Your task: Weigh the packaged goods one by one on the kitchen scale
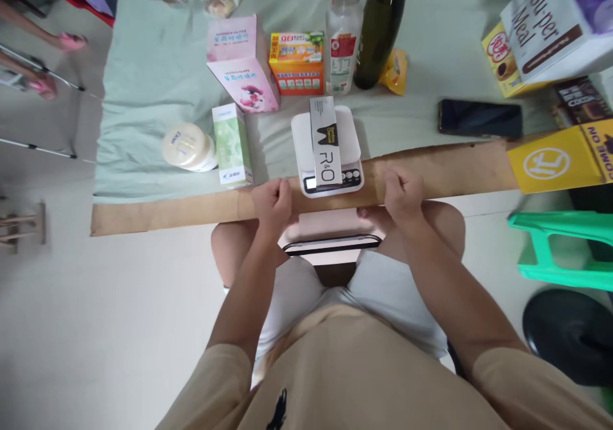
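Both hands' fingers curled over cardboard strip: left hand; right hand; scale just behind.

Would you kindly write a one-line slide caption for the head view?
Both hands, left and right, grip a long brown cardboard strip before a white kitchen scale bearing a slim grey box.

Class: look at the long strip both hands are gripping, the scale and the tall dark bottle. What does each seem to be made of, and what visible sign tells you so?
Long strip: likely cardboard; matte brown, flat, thin edge.
Scale: probably plastic; smooth white shell with a display and buttons.
Dark bottle: looks like glass; glossy, dark green, but plastic cannot be ruled out.
The left hand and right hand grip the strip.
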The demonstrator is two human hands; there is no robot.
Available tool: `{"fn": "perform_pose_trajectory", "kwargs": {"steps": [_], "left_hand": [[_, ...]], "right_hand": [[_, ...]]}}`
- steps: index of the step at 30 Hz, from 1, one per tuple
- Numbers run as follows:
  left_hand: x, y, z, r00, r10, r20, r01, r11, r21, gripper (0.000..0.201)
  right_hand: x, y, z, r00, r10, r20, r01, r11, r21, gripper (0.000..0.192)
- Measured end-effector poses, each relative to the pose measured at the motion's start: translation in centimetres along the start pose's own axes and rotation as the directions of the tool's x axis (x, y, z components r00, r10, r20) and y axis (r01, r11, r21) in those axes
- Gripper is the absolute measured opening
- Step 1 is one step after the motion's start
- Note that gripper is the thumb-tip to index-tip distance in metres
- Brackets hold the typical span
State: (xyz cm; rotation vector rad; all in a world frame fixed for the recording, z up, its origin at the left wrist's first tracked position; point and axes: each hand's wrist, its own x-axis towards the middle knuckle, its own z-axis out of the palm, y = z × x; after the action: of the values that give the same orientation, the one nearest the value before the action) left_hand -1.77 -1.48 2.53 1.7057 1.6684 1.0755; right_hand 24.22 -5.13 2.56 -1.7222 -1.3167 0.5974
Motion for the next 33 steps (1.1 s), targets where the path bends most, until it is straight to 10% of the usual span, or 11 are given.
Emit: {"fn": "perform_pose_trajectory", "kwargs": {"steps": [33], "left_hand": [[-0.5, 0.51, 1.1, 0.99, -0.011, 0.143, -0.052, 0.902, 0.429, 0.042]], "right_hand": [[-0.1, -0.98, 1.17, 1.0, -0.012, 0.026, 0.019, 0.966, -0.259, 0.045]]}}
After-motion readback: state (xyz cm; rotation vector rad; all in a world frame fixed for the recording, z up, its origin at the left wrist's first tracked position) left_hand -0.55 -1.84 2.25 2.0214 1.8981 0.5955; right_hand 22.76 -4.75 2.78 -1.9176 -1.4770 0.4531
